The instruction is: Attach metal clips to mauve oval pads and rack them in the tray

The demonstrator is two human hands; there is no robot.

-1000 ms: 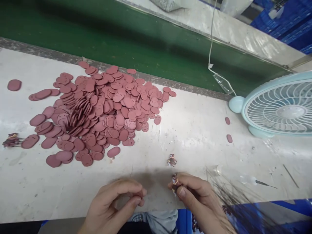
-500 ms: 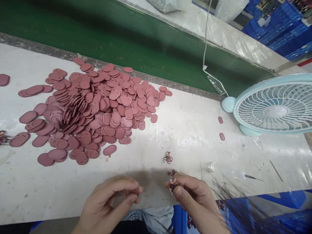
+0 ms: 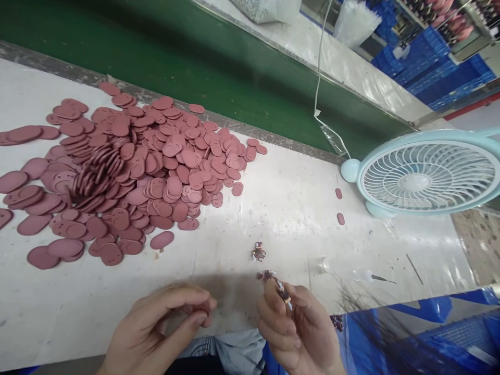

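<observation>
Near the front edge of the white surface (image 3: pixel 297 208) the two hands work close together. The right hand (image 3: pixel 292 328) is curled, and its fingers (image 3: pixel 273 297) pinch a small figure (image 3: pixel 282 290) — a tiny brown and white piece that stands out above the fingertips, tilted toward the left. The left hand (image 3: pixel 156 328) is also curled, with thumb and forefinger brought together just over the surface; whether something small is between them I cannot tell, because the fingers hide it. Just beyond the right hand a second figure (image 3: pixel 258 252) lies on the surface, apart from the hand, and one more small dark piece (image 3: pixel 264 274) lies right beside the held figure. To the far left a big heap of reddish oval discs (image 3: pixel 128 172) covers the surface, many with small holes, some lying flat and some stacked on edge. Two single discs (image 3: pixel 339 205) lie well apart from the heap, near a light blue fan (image 3: pixel 422 174) that stands at the right. A thin needle tool (image 3: pixel 380 279) lies on the surface to the right of the hands. Behind the surface runs a green belt (image 3: pixel 195 62), and a white cord (image 3: pixel 318 78) hangs down across it — toward the fan.
</observation>
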